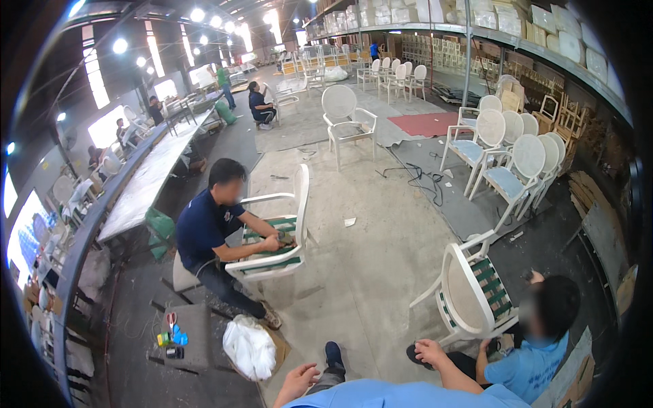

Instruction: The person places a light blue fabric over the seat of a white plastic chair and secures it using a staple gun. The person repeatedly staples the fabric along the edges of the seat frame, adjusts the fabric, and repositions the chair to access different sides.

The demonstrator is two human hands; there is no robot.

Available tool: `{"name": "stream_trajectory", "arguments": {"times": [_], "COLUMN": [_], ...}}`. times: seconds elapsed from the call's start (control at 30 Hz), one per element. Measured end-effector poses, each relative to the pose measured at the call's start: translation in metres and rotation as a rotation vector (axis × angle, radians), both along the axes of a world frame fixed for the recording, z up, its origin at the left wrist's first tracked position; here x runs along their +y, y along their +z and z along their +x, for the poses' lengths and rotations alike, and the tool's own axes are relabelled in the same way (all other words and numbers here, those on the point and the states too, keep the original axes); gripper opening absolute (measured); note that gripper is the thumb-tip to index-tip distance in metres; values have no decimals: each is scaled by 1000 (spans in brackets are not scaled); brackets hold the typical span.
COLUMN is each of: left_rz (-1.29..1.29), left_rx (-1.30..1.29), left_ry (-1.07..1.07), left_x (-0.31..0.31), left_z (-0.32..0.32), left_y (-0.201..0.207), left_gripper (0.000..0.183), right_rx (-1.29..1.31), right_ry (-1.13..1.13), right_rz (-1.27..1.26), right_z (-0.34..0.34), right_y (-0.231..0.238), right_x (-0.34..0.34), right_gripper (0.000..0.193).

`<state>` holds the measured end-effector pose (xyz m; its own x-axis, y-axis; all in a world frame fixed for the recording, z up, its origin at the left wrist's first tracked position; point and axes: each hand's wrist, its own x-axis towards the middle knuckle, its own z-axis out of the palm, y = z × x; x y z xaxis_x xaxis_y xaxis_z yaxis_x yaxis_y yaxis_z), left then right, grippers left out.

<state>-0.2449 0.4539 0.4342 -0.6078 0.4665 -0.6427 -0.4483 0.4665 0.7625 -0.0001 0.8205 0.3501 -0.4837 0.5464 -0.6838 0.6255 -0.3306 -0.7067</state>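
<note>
My left hand [298, 381] hangs low in front of my light blue shirt, fingers loosely bent, with nothing seen in it. On the right, my right hand [430, 351] also holds nothing; its fingers are half curled and apart. Nearest to it is a white armchair frame [469, 292] with an oval back and green webbing across the seat, tilted over beside a crouching person in light blue. To the left, a seated person in dark blue works with both hands at the webbed seat of another white armchair frame [266, 266]. Neither of my hands touches a chair.
A grey stool [188, 333] holds red-handled scissors [171, 318] and small coloured items. Beside it lies a white bag [249, 348]. Oval-backed chairs [491, 136] stand in rows at right. A black hose [425, 178] lies on the floor. A long workbench [153, 178] runs along the left.
</note>
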Motion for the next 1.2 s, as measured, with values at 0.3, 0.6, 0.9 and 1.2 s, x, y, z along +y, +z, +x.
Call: {"name": "stream_trajectory", "arguments": {"times": [0.3, 0.6, 0.9, 1.2], "left_rz": [106, 359, 218, 73], "left_rx": [471, 385, 220, 334], "left_ry": [-510, -714, -739, -470], "left_x": [275, 595, 807, 1021], "left_z": [-287, -403, -541, -758], "left_y": [71, 73, 68, 35], "left_gripper": [44, 47, 49, 48], "right_rx": [-238, -285, -150, -97], "right_ry": [-419, -525, -643, -735], "right_rz": [-264, -378, -197, -172], "right_z": [-77, -210, -334, -505], "right_y": [-43, -55, -50, -43], "right_x": [102, 309, 647, 883], "right_gripper": [37, 51, 63, 49]}}
